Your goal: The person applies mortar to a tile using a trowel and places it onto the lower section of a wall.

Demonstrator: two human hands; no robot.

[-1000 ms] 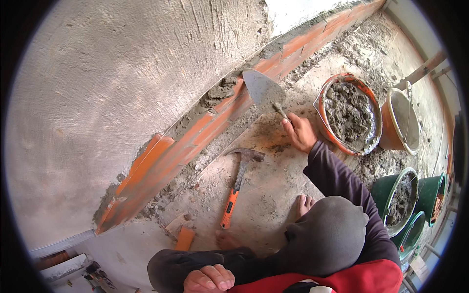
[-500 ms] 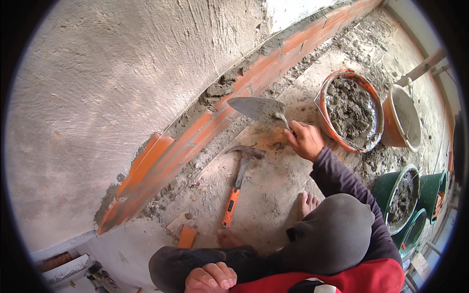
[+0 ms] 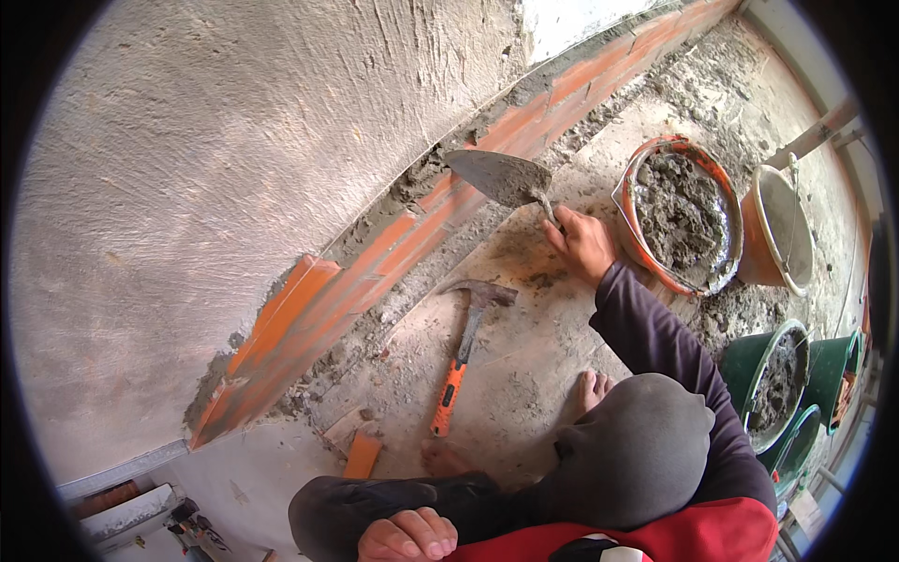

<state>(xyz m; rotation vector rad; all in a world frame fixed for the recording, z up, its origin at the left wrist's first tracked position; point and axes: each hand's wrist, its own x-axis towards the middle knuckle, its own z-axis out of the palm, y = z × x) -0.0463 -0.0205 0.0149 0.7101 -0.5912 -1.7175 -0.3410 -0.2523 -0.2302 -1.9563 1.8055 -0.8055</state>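
My right hand (image 3: 582, 245) grips the handle of a pointed mason's trowel (image 3: 501, 176). Wet mortar clings to the blade, mostly near its handle end. The blade's tip hangs over the top of a low wall of orange bricks (image 3: 513, 131), beside a lump of mortar (image 3: 417, 180) along its upper edge. At the bottom, by my bent leg, my left hand (image 3: 409, 536) is closed with fingers curled in; nothing shows in it. On the floor between me and the wall lies a claw hammer (image 3: 459, 361) with an orange and black handle.
An orange bucket of mortar (image 3: 682, 220) stands right of my right hand, beside another orange bucket (image 3: 779, 229). Green buckets (image 3: 777, 384) sit at the lower right. A brick piece (image 3: 362, 456) lies near my foot. Behind the bricks rises a rough plastered wall (image 3: 206, 169).
My right hand has moved the trowel a little farther away along the brick wall, and the blade's tip has swung upward in the view. My left hand stays curled by my leg.
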